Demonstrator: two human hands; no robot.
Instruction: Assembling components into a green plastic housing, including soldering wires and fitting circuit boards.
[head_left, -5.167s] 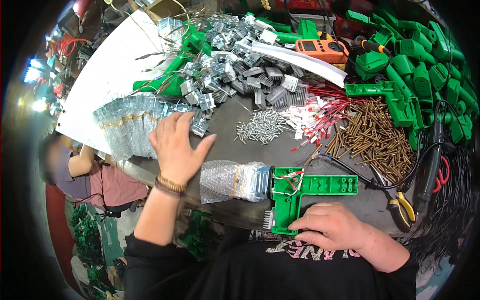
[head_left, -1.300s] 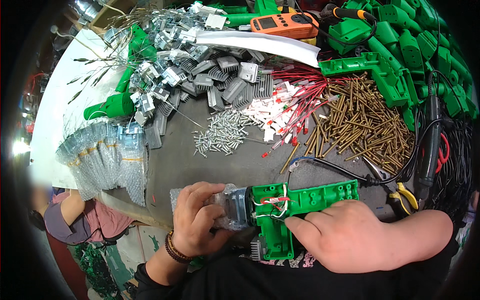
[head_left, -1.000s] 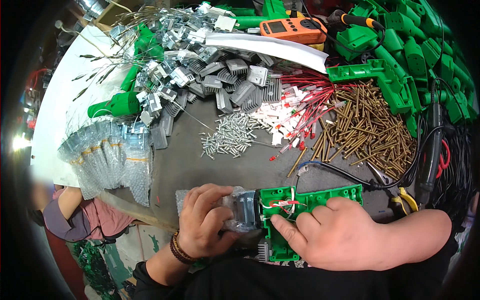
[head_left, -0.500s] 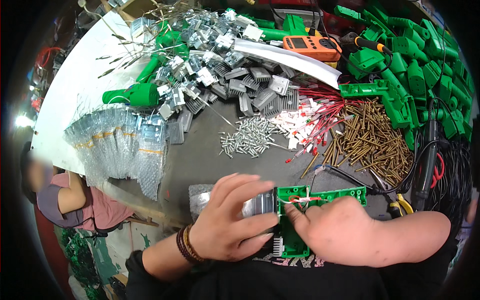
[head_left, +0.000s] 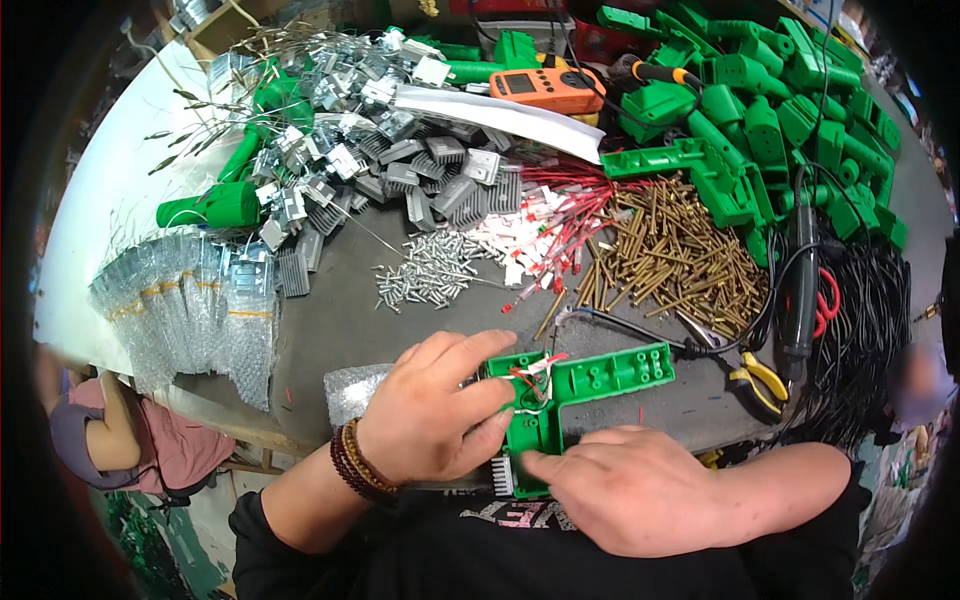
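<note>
An open green plastic housing half [head_left: 610, 372], L-shaped, lies at the table's front edge. Red and white wires [head_left: 537, 382] gather in its upper corner, and a grey finned heat sink [head_left: 502, 476] pokes out at its lower left. My left hand [head_left: 435, 405], with a beaded bracelet at the wrist, grips the housing's left side, its bent fingers reaching over the edge. My right hand [head_left: 630, 485] is at the housing's lower right, its index finger pressed inside and the other fingers curled; the thumb is hidden. Clear bubble wrap [head_left: 352, 392] shows behind my left hand.
Beyond lie piles of silver screws [head_left: 428, 268], brass-coloured long screws [head_left: 672, 255], grey heat sinks [head_left: 440, 180] and green housings [head_left: 800, 110]. Yellow-handled pliers [head_left: 760, 385] and a black soldering-iron-like tool [head_left: 800, 290] lie right. Bubble-wrapped parts [head_left: 190, 310] are left. People sit nearby.
My right index finger has moved from the wires down to the housing's lower part. My left hand has closed in over the housing's left edge, and the view has shifted right.
</note>
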